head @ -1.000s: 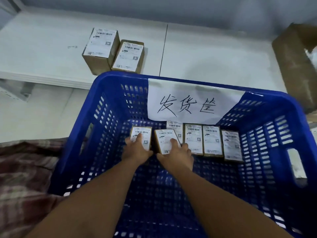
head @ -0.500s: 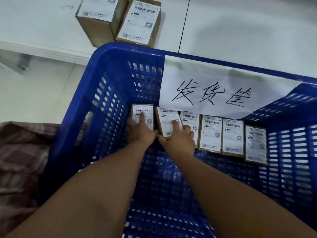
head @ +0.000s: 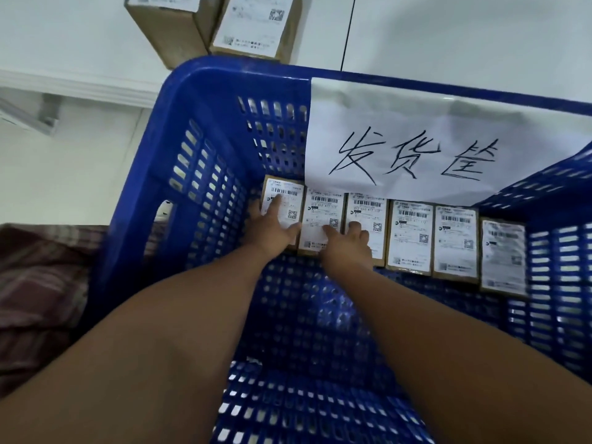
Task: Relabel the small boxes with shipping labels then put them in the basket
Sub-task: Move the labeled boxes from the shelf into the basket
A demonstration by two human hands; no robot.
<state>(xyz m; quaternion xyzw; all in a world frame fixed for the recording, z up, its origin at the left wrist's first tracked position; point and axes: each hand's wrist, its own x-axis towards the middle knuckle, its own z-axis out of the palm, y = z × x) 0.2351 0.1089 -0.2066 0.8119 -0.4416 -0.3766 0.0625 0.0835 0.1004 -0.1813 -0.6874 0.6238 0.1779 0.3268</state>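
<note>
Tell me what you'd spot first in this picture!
The big blue basket fills the view, with a white handwritten sign hanging on its far wall. Under the sign, six small labelled boxes sit in a row, and the left hand and right hand touch the leftmost ones.

Both bare arms reach forward and down, drawing together: the left forearm (head: 160, 331) from the lower left, the right forearm (head: 448, 334) from the lower right. The left hand (head: 272, 229) lies palm down, fingers stretched forward, thumb splayed toward the right hand (head: 347, 248) just beside it, also palm down with fingers straight.
</note>
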